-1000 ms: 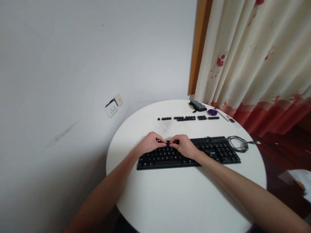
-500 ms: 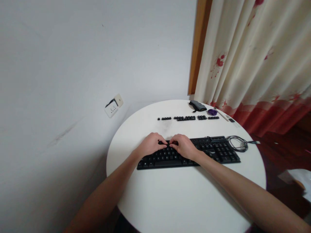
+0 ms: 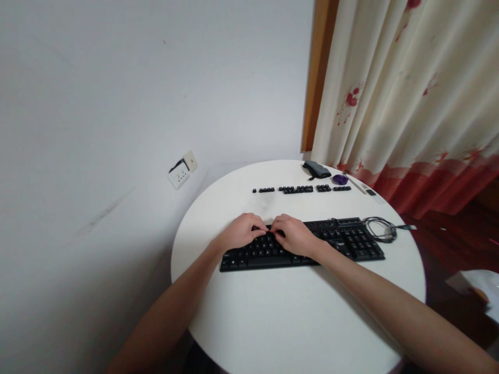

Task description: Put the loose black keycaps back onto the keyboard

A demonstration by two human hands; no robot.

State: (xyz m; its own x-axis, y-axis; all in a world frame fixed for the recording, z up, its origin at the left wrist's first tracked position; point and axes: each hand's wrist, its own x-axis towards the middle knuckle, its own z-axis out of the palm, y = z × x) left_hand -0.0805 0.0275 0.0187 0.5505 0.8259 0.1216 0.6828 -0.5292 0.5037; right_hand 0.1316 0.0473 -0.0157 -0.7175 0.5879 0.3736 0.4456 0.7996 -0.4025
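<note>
A black keyboard point(image 3: 273, 259) lies across the white round table point(image 3: 296, 306). Over its upper left part, my left hand point(image 3: 241, 231) is bent, thumb and fingers closed at a small dark keycap point(image 3: 268, 230). From the other side my right hand point(image 3: 291, 234) pinches at the same spot, its fingertips almost touching those of the left. The keys beneath both palms are hidden, and the exact grip on the keycap is too small to see. Beyond the keyboard, loose black keycaps point(image 3: 298, 190) stand in a broken row.
A coiled black cable point(image 3: 384, 236) lies at the keyboard's right end. At the back right are a grey and black pouch point(image 3: 317, 170), a purple bundle point(image 3: 340, 179) and a white stick-like item point(image 3: 356, 184). The wall point(image 3: 117, 104) borders the left, a curtain point(image 3: 409, 114) the right.
My right hand has shifted slightly left, bringing its fingertips closer to those of my left hand. The keyboard and loose keycaps have stayed in place.
</note>
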